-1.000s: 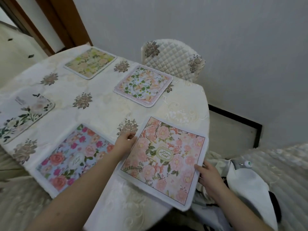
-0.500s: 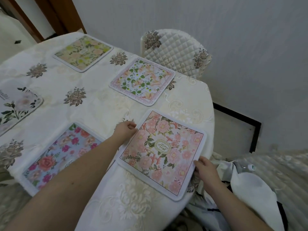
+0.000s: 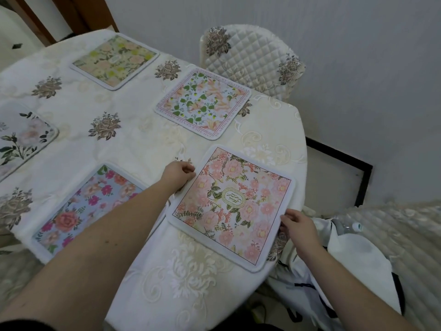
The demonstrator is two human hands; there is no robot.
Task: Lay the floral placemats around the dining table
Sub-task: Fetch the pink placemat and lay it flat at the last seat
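A pink floral placemat (image 3: 235, 204) lies flat on the dining table (image 3: 143, 144) near its right front edge. My left hand (image 3: 177, 174) pinches its left edge, and my right hand (image 3: 297, 224) grips its right edge at the table rim. Several other placemats lie around the table: a blue one with pink flowers (image 3: 88, 209) under my left forearm, a white one with orange flowers and green leaves (image 3: 204, 103), a yellow-green one (image 3: 115, 60) at the far side, and a grey one with dark leaves (image 3: 21, 139) at the left edge.
A quilted cream chair (image 3: 250, 58) stands behind the table against the grey wall. Another quilted chair (image 3: 393, 235) at the right holds a white bag (image 3: 353, 266) and a bottle (image 3: 350, 226). A wooden door frame (image 3: 78, 15) rises at the top left.
The pink placemat has slid further onto the table and settled flat, both hands still on its edges. The view shifted slightly toward the table.
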